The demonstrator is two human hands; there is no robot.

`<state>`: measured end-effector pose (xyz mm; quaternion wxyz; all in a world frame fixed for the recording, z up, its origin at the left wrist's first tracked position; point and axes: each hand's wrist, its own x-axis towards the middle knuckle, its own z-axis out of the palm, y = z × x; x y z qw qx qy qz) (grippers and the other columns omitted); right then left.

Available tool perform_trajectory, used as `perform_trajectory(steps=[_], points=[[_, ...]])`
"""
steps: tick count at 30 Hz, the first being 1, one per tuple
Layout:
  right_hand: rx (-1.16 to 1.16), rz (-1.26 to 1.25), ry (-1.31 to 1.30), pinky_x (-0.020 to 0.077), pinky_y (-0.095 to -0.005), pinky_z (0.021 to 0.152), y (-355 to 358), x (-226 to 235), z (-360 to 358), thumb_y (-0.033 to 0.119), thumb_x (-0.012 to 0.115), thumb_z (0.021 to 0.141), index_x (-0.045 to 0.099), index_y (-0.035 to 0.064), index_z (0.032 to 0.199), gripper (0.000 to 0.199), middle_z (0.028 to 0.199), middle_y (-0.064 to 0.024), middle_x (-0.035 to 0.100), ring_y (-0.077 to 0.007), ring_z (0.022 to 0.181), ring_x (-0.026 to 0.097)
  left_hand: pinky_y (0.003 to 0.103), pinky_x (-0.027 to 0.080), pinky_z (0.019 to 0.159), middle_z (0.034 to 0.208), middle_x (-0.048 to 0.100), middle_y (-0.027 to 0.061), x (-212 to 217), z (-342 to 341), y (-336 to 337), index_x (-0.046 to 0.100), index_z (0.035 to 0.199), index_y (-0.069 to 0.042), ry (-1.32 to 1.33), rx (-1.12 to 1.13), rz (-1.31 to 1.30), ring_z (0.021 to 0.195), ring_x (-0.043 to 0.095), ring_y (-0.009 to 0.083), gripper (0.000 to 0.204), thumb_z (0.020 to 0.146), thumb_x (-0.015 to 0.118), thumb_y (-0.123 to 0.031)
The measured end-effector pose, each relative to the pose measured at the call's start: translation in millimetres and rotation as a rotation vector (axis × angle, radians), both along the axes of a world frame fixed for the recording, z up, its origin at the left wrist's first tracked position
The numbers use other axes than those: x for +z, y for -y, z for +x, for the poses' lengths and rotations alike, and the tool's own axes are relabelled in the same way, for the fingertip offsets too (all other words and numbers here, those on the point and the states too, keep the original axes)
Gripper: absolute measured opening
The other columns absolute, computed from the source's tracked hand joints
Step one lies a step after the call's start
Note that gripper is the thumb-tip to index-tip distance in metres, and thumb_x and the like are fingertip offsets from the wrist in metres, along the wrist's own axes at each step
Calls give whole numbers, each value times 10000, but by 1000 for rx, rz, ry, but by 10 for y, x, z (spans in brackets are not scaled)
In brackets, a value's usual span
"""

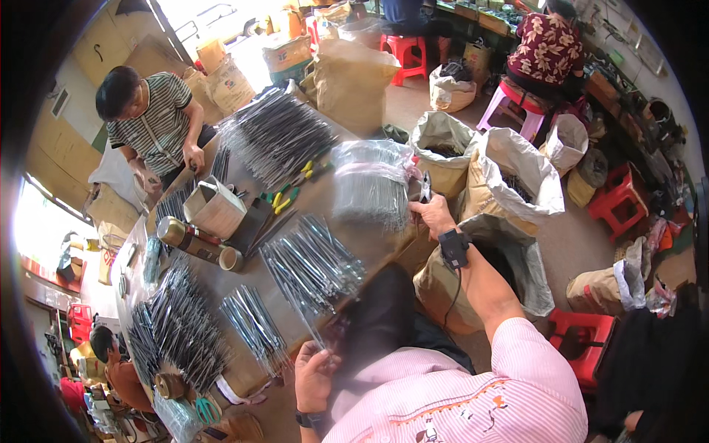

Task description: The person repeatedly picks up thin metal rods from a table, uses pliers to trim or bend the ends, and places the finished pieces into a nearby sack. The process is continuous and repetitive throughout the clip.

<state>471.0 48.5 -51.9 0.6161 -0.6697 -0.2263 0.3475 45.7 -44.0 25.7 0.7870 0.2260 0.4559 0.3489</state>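
Seemingly, from the head view, the person's left hand sits low beside the near edge of the surface, its fingers pinched together on the lower ends of a few thin grey rods that rise from the grip toward the fanned pile of the same rods lying just beyond. The right hand reaches out to the far right edge, fingers closed on the side of a bagged bundle of rods wrapped in clear film; what the small dark item at its fingertips is cannot be told. The loose rods look light singly, stiff yet springy, and smooth enough to slide against one another, so I judge they hold best pinched near one end with the tips kept level, as the left hand has them. The bagged bundle looks heavier, and its film is likely slippery and apt to crumple; a grip around its banded middle would serve better than the loose top. Farther along the surface lie more rod piles, yellow-handled pliers, a cardboard box and tape rolls, while another person in a striped shirt works at the far end. White sacks stand on the floor at right.
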Motion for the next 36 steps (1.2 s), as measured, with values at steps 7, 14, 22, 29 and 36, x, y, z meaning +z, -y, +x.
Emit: perform_trajectory(steps=[7, 14, 22, 29, 36], points=[[177, 20, -485, 502, -333, 601, 401, 138, 40, 55, 707, 795, 636, 30, 895, 125, 757, -42, 631, -167, 652, 608, 303, 518, 668, 851, 634, 70, -82, -52, -22, 550, 1003, -57, -1, 25, -34, 717, 637, 206, 189, 836, 606, 13], [229, 92, -802, 518, -374, 614, 145, 117, 127, 156, 685, 871, 635, 35, 885, 132, 761, -60, 632, -197, 662, 601, 276, 519, 635, 855, 652, 73, -68, 61, -40, 566, 990, -61, 17, -37, -32, 706, 657, 207, 184, 832, 615, 21], [394, 28, -692, 549, -335, 685, 392, 176, -77, 117, 637, 896, 605, 24, 935, 106, 792, -47, 625, -167, 708, 633, 247, 537, 577, 821, 661, 84, -82, 53, 22, 582, 963, -36, -2, -5, -31, 694, 675, 210, 120, 860, 598, 24], [328, -127, -283, 525, -288, 575, 601, 507, -261, 86, 681, 822, 622, 32, 887, 103, 713, -59, 636, -144, 622, 627, 272, 576, 656, 838, 649, 75, -25, 215, -51, 581, 947, -30, -27, -59, 35, 757, 689, 223, 122, 845, 629, 16], [548, 117, -457, 564, -338, 632, 837, 1032, -909, 62, 676, 854, 556, 36, 972, 170, 803, -112, 656, -228, 687, 676, 307, 564, 758, 912, 646, 98, 65, 451, -83, 575, 991, 10, -91, -220, 138, 818, 670, 194, 170, 841, 652, -11]])
